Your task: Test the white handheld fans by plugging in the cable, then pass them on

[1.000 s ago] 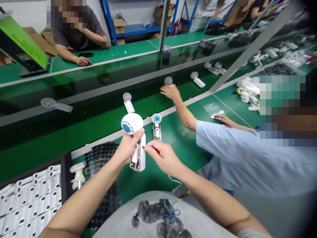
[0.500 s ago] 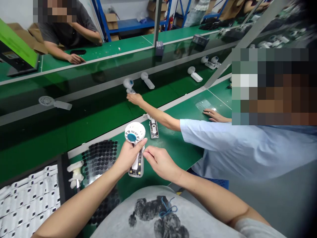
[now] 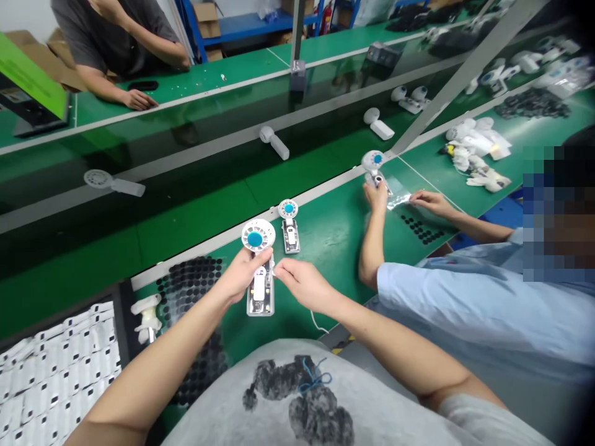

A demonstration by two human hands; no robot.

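Note:
My left hand [image 3: 244, 272] is closed around the neck of a white handheld fan [image 3: 259, 294], whose round head with a blue centre faces up. The open handle shows a circuit board and a white inner piece. My right hand [image 3: 304, 284] pinches at the right side of the handle, fingertips touching it. From under that hand runs a white cable [image 3: 318, 323]; its end is hidden by my fingers. Just beyond, a second open-handled fan [image 3: 290, 235] lies on the green table [image 3: 337, 241].
Sheets of black round pads [image 3: 190, 285], a whitish glove-like bundle [image 3: 147, 316] and a tray of white parts [image 3: 60, 371] are at left. Several fans, one a white fan [image 3: 274, 142], lie on the green conveyor [image 3: 186, 210]. At right, a co-worker's hand [image 3: 376, 193] holds another fan.
The fan in my left hand has tilted so its face shows more. The co-worker's arm has drawn back from the conveyor, bringing a fan to the table. The view has shifted slightly.

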